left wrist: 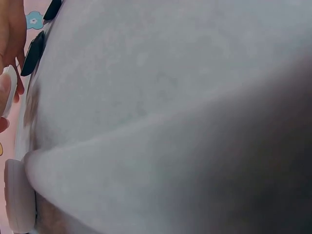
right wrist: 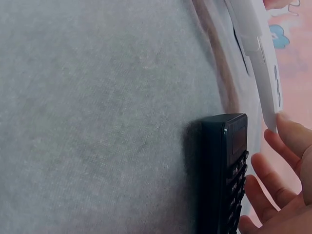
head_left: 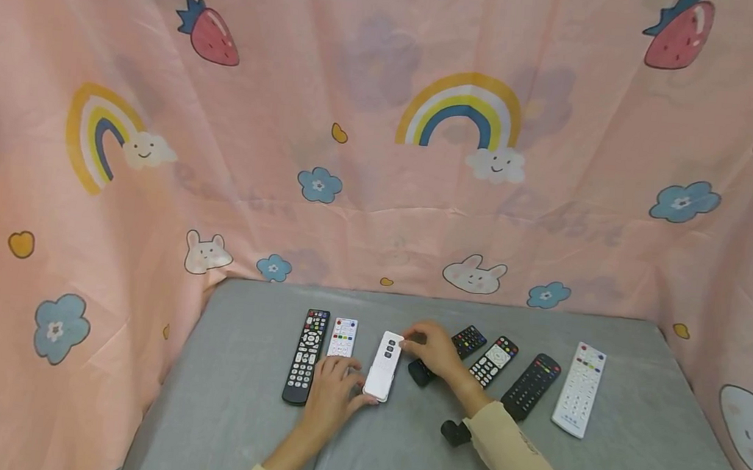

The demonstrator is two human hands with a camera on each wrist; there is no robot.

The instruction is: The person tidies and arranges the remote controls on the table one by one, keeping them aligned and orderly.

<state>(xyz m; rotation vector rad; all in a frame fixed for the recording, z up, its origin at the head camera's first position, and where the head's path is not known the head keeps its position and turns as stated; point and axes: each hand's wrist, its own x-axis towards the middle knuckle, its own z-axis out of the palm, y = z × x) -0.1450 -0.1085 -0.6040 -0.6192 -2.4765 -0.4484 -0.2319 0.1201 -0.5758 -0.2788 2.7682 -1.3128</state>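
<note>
We find the small white remote (head_left: 382, 366) between two hands: at 2 o'clock from the left hand (head_left: 333, 392), 8 o'clock from the right hand (head_left: 432, 348). The right thumb and forefinger pinch its upper corner; the left thumb touches its lower end, but whether other left fingers grip, we cannot tell. It could twist or slip, we judge, because the right pinch is narrow. Its buttoned end and long axis point between 12 and 1 o'clock.

Both hands (head_left: 434, 349) hold a white remote (head_left: 382, 372) between other remotes (head_left: 305, 358) on a grey surface (head_left: 399, 458).
</note>
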